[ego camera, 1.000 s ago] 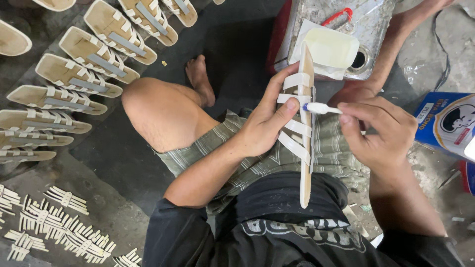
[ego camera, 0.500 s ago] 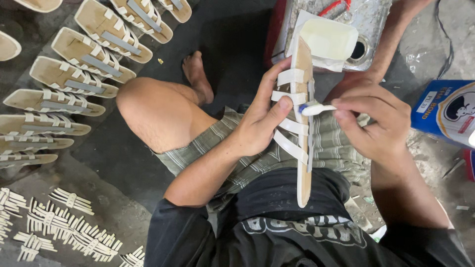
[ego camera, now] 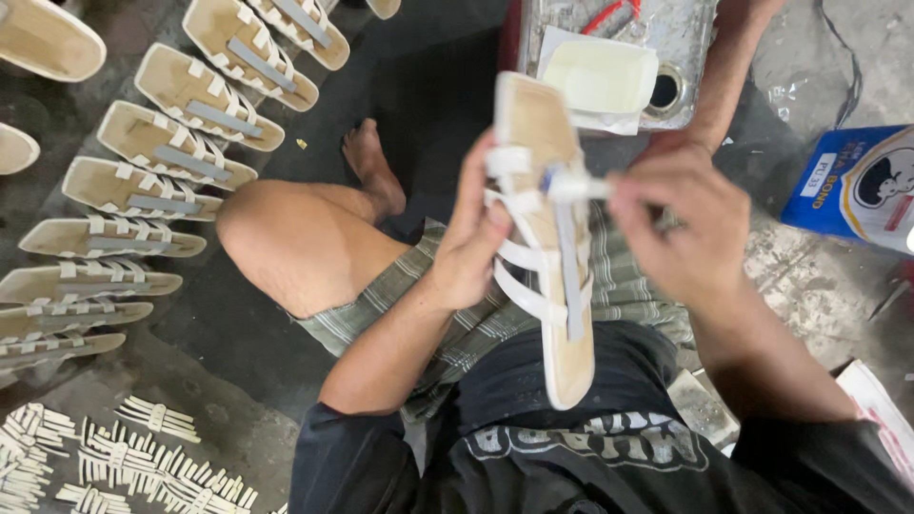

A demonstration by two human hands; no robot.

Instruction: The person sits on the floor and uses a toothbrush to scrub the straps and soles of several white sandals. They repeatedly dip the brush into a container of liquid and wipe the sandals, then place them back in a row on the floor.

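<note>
My left hand (ego camera: 473, 238) grips a beige sandal sole (ego camera: 547, 238) with white straps, held upright over my lap with its underside turned toward me. My right hand (ego camera: 681, 224) pinches a small white brush (ego camera: 574, 187) whose tip rests on the upper part of the sole, next to a grey centre strip. Both hands are blurred by motion. My bent bare left leg (ego camera: 295, 243) lies to the left of the sandal.
A row of several matching strapped soles (ego camera: 167, 152) fans across the dark floor at left. Bundles of white strap pieces (ego camera: 114, 457) lie at bottom left. A metal glue tin (ego camera: 657, 48) with a white tray sits ahead, another person's arm (ego camera: 733, 57) beside it. A blue box (ego camera: 857, 186) stands at right.
The sandal has turned from edge-on to show its flat underside. My right hand with the brush has shifted up toward the sole's top.
</note>
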